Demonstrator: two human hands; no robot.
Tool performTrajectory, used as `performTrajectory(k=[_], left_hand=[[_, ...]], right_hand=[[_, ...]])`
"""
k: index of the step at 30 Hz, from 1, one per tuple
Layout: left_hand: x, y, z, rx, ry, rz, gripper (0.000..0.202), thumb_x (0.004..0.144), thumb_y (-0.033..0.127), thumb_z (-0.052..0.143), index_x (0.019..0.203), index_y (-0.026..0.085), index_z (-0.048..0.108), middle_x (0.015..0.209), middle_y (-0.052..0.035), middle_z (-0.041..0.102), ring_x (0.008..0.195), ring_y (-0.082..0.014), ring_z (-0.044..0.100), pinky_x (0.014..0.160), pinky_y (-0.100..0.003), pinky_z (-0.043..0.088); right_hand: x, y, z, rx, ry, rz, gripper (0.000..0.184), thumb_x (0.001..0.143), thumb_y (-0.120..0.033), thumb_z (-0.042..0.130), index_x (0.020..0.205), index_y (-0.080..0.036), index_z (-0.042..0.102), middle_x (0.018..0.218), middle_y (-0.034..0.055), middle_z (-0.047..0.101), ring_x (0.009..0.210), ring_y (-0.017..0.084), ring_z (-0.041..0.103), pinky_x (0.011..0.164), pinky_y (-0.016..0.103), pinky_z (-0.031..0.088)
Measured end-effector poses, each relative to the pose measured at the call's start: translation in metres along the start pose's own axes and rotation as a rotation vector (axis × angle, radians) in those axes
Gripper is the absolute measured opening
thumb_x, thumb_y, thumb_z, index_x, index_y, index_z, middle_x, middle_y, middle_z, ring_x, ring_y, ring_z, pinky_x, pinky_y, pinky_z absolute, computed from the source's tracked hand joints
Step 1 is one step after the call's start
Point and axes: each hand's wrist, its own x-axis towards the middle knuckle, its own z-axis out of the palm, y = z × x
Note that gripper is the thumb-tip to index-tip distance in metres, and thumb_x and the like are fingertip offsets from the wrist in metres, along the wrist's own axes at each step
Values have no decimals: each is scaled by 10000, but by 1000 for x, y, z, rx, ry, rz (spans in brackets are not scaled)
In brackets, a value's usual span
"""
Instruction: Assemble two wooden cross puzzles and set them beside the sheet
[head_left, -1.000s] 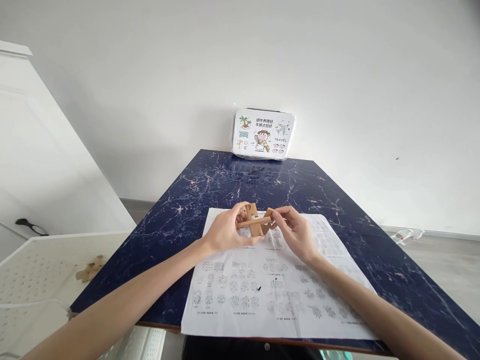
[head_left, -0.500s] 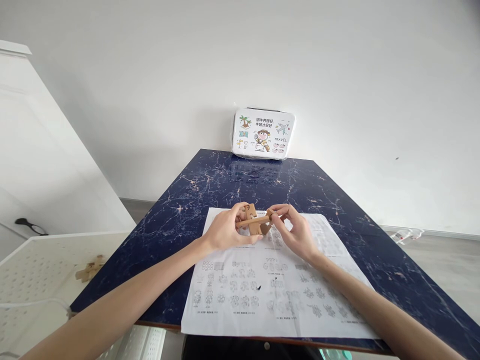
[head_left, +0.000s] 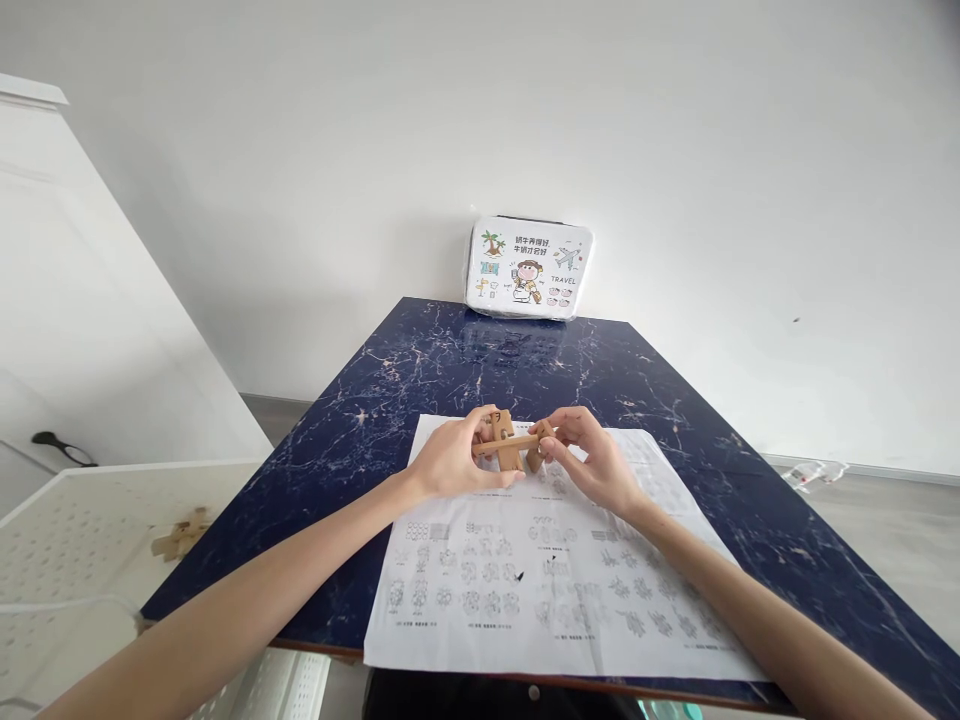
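Above the far part of a printed sheet, my left hand [head_left: 455,457] is closed around notched wooden puzzle pieces [head_left: 509,456]. One of them stands upright with a dark mark near its top, and a thin bar crosses it sideways. My right hand [head_left: 592,460] pinches another wooden puzzle piece [head_left: 537,458] at the right end of that bar. Fingers hide part of the joint, so how the pieces fit there is unclear. Under both hands lies the white instruction sheet [head_left: 480,640], covered with small line diagrams.
The sheet rests on a dark blue marbled table [head_left: 360,400]. A white cartoon case [head_left: 529,268] leans against the wall at the back. To the left, a perforated cream surface [head_left: 82,530] holds a wooden puzzle piece cluster [head_left: 181,533]. A black-handled object [head_left: 64,448] lies farther left.
The piece in my right fingers has turned slightly and now sits a little apart from the upright piece. My left hand keeps its hold, nearly still.
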Motion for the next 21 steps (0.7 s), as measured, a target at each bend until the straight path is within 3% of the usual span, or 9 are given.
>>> performTrajectory(k=[3, 7, 13, 21], left_hand=[[0, -1, 1, 14, -1, -1, 1038, 722, 664, 825, 1548, 207, 395, 1040, -73, 753, 844, -273, 738, 722, -376, 569], [0, 0, 2, 45, 8, 16, 1000, 720, 666, 813, 1527, 219, 426, 966, -49, 741, 788, -254, 724, 688, -354, 549], [0, 0, 2, 98, -8, 38, 990, 721, 665, 811, 1510, 208, 423, 910, -32, 736, 770, -259, 721, 695, -364, 542], [0, 0, -1, 111, -44, 75, 1034, 731, 692, 799, 1543, 211, 377, 968, -53, 754, 835, -286, 745, 705, -368, 539]], right_hand=[[0, 2, 0, -93, 14, -1, 379, 1042, -471, 627, 1348, -257, 566, 1131, 102, 773, 898, 252, 762, 802, 419, 624], [0, -2, 0, -187, 37, -18, 324, 1027, -497, 636, 1239, -256, 683, 1125, 100, 786, 924, 273, 766, 812, 427, 632], [0, -8, 0, -240, 89, -100, 315, 1008, -498, 668, 1222, -269, 699, 1037, 77, 785, 915, 275, 751, 839, 439, 627], [0, -7, -2, -249, 56, -107, 313, 1007, -502, 673, 1212, -269, 714, 1051, 74, 794, 918, 271, 752, 848, 441, 624]])
